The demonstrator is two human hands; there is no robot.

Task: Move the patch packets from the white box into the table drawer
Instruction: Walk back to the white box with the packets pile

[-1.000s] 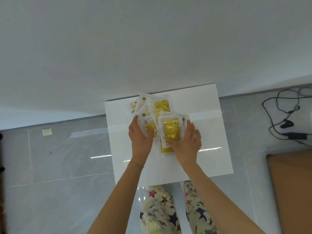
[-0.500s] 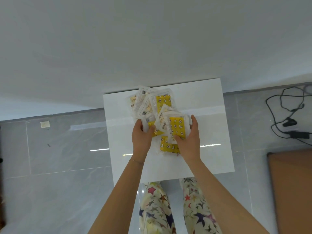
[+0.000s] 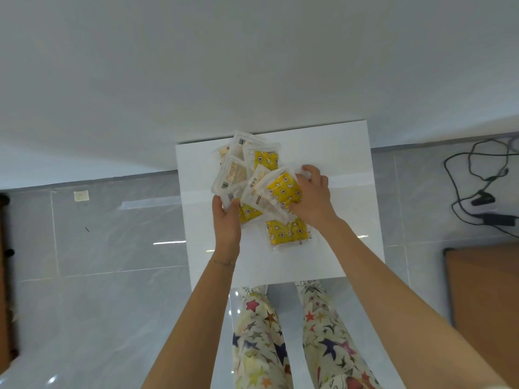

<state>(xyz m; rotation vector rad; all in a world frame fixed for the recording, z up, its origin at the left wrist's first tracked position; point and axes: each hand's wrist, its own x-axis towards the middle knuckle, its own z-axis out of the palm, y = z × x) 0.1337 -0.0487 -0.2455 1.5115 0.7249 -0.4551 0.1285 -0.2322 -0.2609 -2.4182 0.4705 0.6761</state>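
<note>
Patch packets [image 3: 233, 175] lie heaped on the white tabletop [image 3: 351, 164] between the hands: the left hand [image 3: 226, 220] pinches the heap's near-left edge, the right hand [image 3: 311, 192] curls its fingers [image 3: 310, 169] over the top yellow packet [image 3: 282, 189] at its far-right corner, and a stray packet [image 3: 286, 235] lies flat just beside the right wrist, nearer that hand.

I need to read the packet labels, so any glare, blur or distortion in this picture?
Head view: light streaks glare on the glossy grey floor tiles and glossy white tabletop; wide-angle bowing at the edges; clear plastic patch packets with yellow star print look fairly sharp, small print illegible.
</note>
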